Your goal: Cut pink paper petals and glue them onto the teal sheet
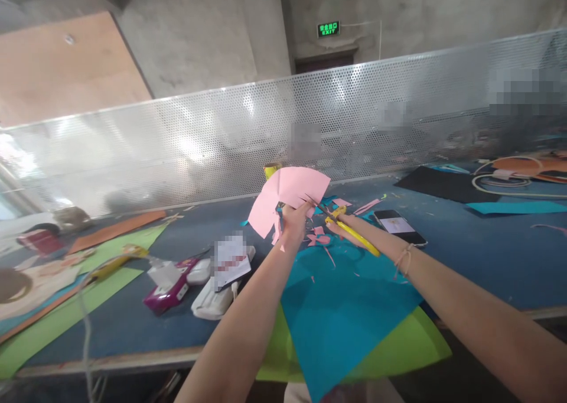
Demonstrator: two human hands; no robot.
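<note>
My left hand (294, 221) is closed on a curved, fan-shaped sheet of pink paper (292, 184), holding it up above the table. Yellow-handled scissors (358, 237) are gripped in my right hand (343, 228), their blades pointing left at the paper's lower right edge. A ragged pink strip (277, 228) hangs beside my left hand. Pink paper scraps (318, 237) lie below the scissors. Under my forearms, a blue sheet (349, 308) rests over a green sheet (411, 344) at the table's front edge.
A purple power strip (170, 293), white devices and a glue gun (119, 261) with a cord lie to the left. At the right are a phone (398, 227), black paper (438, 184) and a coiled cable (500, 184). A perforated metal screen (212, 137) backs the table.
</note>
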